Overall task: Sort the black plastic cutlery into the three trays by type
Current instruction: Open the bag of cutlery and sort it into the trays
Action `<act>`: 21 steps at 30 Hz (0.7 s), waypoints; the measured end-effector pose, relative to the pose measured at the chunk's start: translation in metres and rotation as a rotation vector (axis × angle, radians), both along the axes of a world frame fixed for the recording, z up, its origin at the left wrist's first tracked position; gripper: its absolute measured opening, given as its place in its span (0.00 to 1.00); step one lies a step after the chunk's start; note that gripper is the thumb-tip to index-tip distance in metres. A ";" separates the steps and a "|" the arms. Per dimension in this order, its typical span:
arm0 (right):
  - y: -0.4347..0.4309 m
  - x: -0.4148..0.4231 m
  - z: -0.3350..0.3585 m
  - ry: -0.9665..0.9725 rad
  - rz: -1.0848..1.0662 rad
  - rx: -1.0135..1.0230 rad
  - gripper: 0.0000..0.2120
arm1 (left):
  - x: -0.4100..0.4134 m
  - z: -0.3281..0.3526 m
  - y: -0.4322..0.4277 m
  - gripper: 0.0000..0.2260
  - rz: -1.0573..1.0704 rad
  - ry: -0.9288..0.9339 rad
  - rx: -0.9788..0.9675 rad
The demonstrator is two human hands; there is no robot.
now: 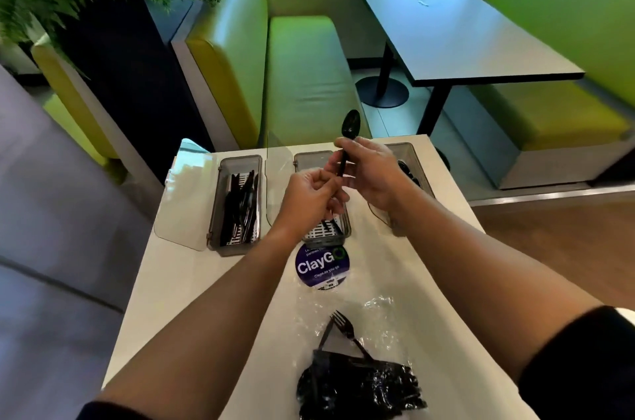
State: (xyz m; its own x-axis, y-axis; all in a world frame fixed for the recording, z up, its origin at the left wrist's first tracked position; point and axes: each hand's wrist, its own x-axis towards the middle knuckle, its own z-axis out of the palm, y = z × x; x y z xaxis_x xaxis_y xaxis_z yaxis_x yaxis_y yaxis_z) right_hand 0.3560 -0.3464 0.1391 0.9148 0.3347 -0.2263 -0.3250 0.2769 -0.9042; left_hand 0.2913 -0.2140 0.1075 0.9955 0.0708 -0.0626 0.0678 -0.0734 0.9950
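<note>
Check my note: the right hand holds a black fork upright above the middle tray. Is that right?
Not quite. The head view shows an oval bowl at its top: it is a spoon, not a fork. The right hand does hold it upright above the middle tray.

One head-worn wide-angle camera looks forward and down across a white table [171, 282], near the left hand [309, 201] and right hand [376, 175]. Edges look bent, probably lens distortion.

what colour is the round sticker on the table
The sticker is dark purple with white "ClayGo" lettering and a green O; the head view shows it.
</note>
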 end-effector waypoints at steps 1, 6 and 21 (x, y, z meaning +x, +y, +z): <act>0.001 0.000 0.000 -0.013 0.002 -0.013 0.05 | 0.002 0.001 -0.001 0.06 0.007 0.002 0.000; -0.032 0.019 -0.014 0.055 -0.228 -0.117 0.08 | 0.008 -0.015 -0.016 0.10 -0.019 0.005 0.382; -0.121 0.033 -0.104 0.226 -0.237 -0.620 0.16 | 0.004 -0.043 -0.042 0.21 -0.132 0.063 0.515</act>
